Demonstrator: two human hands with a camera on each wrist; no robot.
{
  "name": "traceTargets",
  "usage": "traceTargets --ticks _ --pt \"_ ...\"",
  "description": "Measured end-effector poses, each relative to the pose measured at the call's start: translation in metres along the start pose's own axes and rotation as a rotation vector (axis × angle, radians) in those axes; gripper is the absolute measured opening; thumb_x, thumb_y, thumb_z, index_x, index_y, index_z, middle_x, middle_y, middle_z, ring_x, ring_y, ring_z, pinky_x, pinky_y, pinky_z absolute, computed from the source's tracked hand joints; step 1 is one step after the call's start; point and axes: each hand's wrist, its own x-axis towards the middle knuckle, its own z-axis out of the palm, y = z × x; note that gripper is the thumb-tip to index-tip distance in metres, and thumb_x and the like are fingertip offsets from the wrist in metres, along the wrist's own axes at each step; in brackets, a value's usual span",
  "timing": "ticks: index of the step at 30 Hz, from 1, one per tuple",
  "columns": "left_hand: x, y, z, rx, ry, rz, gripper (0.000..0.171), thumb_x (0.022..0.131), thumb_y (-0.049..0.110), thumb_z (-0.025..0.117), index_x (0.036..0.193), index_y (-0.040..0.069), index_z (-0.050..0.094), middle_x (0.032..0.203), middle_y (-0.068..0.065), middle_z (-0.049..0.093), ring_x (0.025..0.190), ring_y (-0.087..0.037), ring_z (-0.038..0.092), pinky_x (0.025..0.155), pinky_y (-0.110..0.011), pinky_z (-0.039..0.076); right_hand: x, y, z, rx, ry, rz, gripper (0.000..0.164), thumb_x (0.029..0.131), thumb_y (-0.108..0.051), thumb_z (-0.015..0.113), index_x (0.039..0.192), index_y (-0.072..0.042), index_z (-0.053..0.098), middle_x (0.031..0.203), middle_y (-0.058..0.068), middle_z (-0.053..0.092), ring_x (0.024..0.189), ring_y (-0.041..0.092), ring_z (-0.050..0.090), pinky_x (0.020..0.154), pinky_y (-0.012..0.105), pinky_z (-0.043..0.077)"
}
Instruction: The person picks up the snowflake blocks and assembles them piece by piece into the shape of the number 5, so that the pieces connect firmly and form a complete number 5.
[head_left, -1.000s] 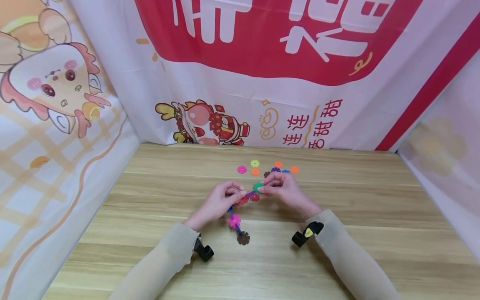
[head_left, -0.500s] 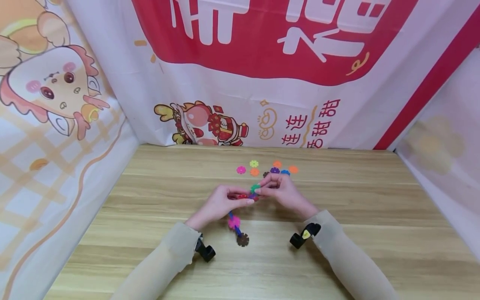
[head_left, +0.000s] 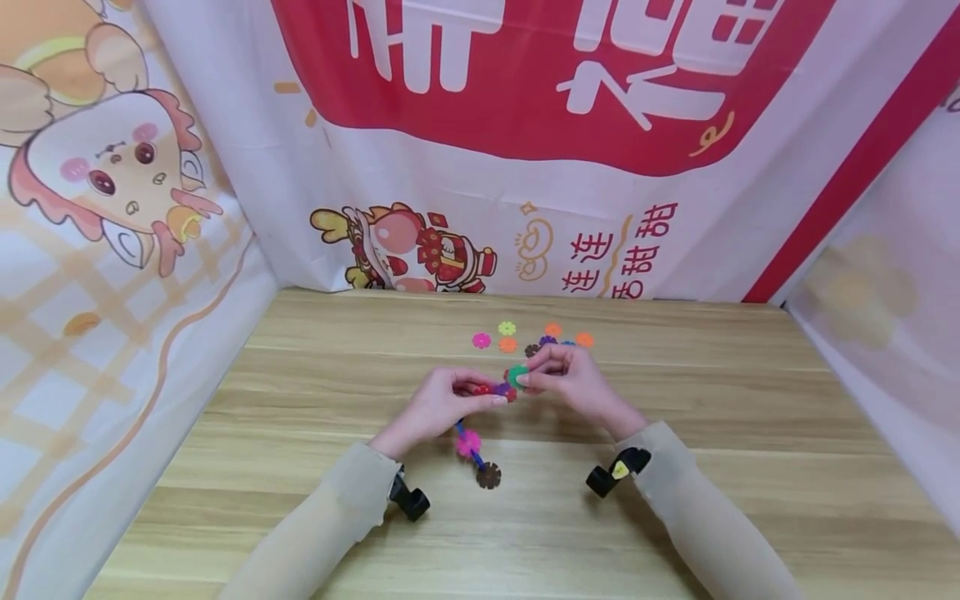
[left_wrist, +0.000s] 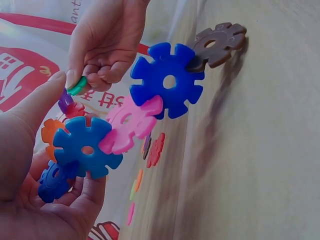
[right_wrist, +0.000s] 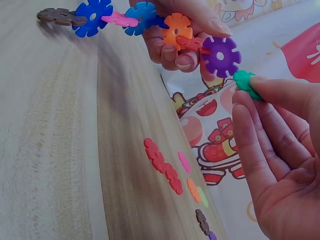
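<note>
A chain of slotted plastic snowflake discs runs from a brown disc (head_left: 488, 475) resting on the table through blue, pink (left_wrist: 131, 125), lighter blue, dark blue, orange (right_wrist: 176, 31) and red ones to a purple disc (right_wrist: 221, 56). My left hand (head_left: 442, 404) grips the chain near its purple end, thumb extended along it. Between thumb and fingertips, my right hand (head_left: 573, 382) pinches a green disc (right_wrist: 245, 84). Its edge meets the purple disc's rim in the right wrist view; whether their slots interlock I cannot tell. The fingers partly cover the green disc.
Loose discs lie on the wooden table (head_left: 300, 350) beyond the hands, among them pink (head_left: 482, 341), yellow (head_left: 507, 328), orange (head_left: 585, 340) and brown (head_left: 532, 351). Two red discs (right_wrist: 155, 155) lie nearer. A printed cloth (head_left: 450, 183) hangs behind the table.
My left hand has shifted its grip toward the purple end. The green disc moved slightly left, then back right, and now faces the head camera more. The chain's brown end barely moved.
</note>
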Motion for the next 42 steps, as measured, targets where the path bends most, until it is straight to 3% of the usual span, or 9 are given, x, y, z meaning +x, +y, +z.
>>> traceTargets --ticks 6,14,22,29,38,42 --pt "-0.0007 -0.0006 0.0018 0.001 -0.012 -0.01 0.033 0.087 0.041 0.082 0.11 0.018 0.077 0.092 0.005 0.073 0.082 -0.019 0.068 0.074 -0.037 0.057 -0.0016 0.0027 0.0009 -0.007 -0.013 -0.011 0.02 0.088 -0.018 0.083 0.1 -0.006 0.072 0.094 0.013 0.075 0.084 0.035 0.071 0.08 0.047 0.06" --pt "0.0015 -0.0009 0.0034 0.056 -0.052 0.001 0.034 0.091 0.044 0.076 0.114 0.019 0.078 0.099 0.01 0.074 0.084 -0.017 0.065 0.075 -0.035 0.055 -0.0031 0.0014 0.0026 -0.011 -0.032 -0.042 0.014 0.091 -0.012 0.079 0.102 -0.006 0.072 0.096 0.012 0.075 0.086 0.034 0.072 0.081 0.051 0.059" --pt "0.0029 0.0021 0.005 0.009 -0.03 0.016 0.027 0.091 0.04 0.078 0.107 0.018 0.078 0.09 0.005 0.073 0.078 -0.02 0.065 0.067 -0.034 0.056 -0.0008 0.0 0.0009 -0.002 -0.047 -0.044 0.011 0.092 -0.008 0.077 0.101 -0.005 0.072 0.098 0.016 0.074 0.085 0.033 0.071 0.081 0.049 0.06" --pt "0.003 0.0049 0.0056 0.012 -0.03 0.032 0.028 0.09 0.036 0.08 0.109 0.015 0.077 0.089 0.006 0.073 0.08 -0.018 0.068 0.069 -0.034 0.058 0.0005 -0.0026 0.0014 0.011 -0.096 -0.085 0.014 0.091 -0.009 0.079 0.1 -0.002 0.072 0.097 0.016 0.074 0.084 0.034 0.071 0.082 0.061 0.056" --pt "0.0038 0.005 0.0075 -0.029 -0.008 0.018 0.029 0.09 0.044 0.078 0.108 0.02 0.078 0.091 0.004 0.073 0.079 -0.02 0.066 0.067 -0.034 0.056 0.0024 -0.0048 0.0028 0.006 -0.032 -0.052 0.016 0.09 -0.006 0.078 0.105 -0.004 0.072 0.1 0.017 0.073 0.087 0.032 0.069 0.084 0.053 0.057" --pt "0.0025 0.0046 0.0088 -0.027 -0.011 0.01 0.031 0.09 0.043 0.078 0.111 0.019 0.077 0.095 0.005 0.073 0.082 -0.019 0.067 0.072 -0.035 0.057 0.0031 -0.0071 0.002 -0.011 -0.033 -0.061 0.022 0.09 -0.006 0.078 0.111 -0.001 0.072 0.104 0.017 0.072 0.088 0.03 0.068 0.084 0.05 0.058"
